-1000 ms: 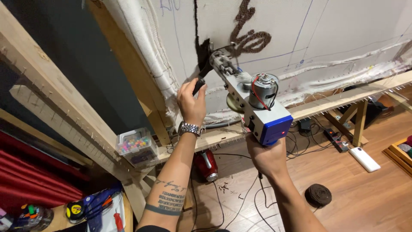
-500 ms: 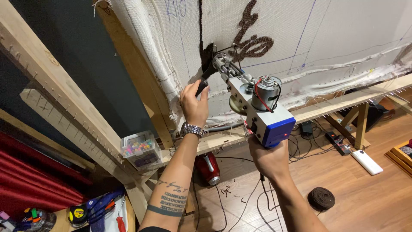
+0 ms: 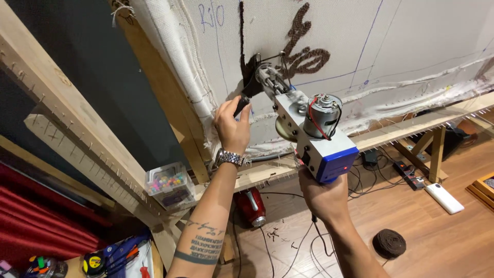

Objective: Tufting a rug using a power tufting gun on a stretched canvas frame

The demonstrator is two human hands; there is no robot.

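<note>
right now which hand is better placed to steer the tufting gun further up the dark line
Left hand, probably: it grips the black front handle next to the tip on the cloth. The right hand holds the tufting gun underneath.

Bare arms; silver metal wristwatch and dark forearm tattoos on the left

left hand raised, fist-clenched, right hand gripping

We are holding a tufting gun against the white cloth on the wooden frame. Our left hand is gripping its black front handle, and our right hand is gripping under its blue base.
</note>
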